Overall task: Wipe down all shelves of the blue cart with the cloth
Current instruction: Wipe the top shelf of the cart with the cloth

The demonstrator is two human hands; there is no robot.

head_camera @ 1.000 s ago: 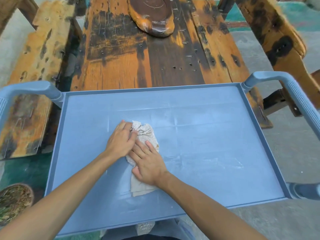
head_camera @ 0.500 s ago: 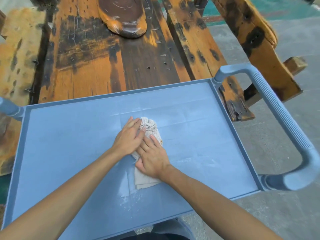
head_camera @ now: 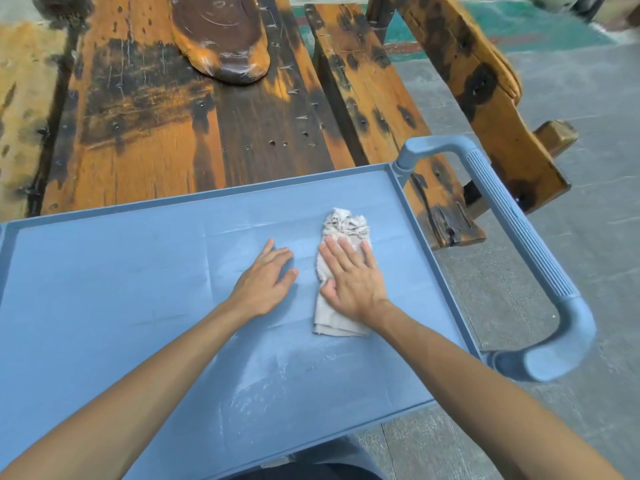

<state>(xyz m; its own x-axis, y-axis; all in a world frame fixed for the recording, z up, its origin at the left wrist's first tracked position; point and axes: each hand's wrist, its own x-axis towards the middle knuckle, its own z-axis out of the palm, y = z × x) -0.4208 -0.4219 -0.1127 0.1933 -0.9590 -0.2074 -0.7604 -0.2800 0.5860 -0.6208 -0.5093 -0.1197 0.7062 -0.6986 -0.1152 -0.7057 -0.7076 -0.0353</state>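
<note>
Two hands on the blue cart (head_camera: 104, 289) shelf (right hand (head_camera: 353, 282) flat on cloth (head_camera: 343, 223)).

Cloth (head_camera: 341, 271) on cart's top shelf (head_camera: 104, 289), right of centre, handle (head_camera: 519, 233) at right, wooden table (head_camera: 194, 133) behind

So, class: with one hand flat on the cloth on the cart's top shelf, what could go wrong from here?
1. The right hand only presses flat on the cloth; it may bunch or slip out during a stroke.
2. Whitish streaks remain on the top shelf near its front edge and could be missed.
3. The left hand rests bare on the shelf and may smear it.
</note>
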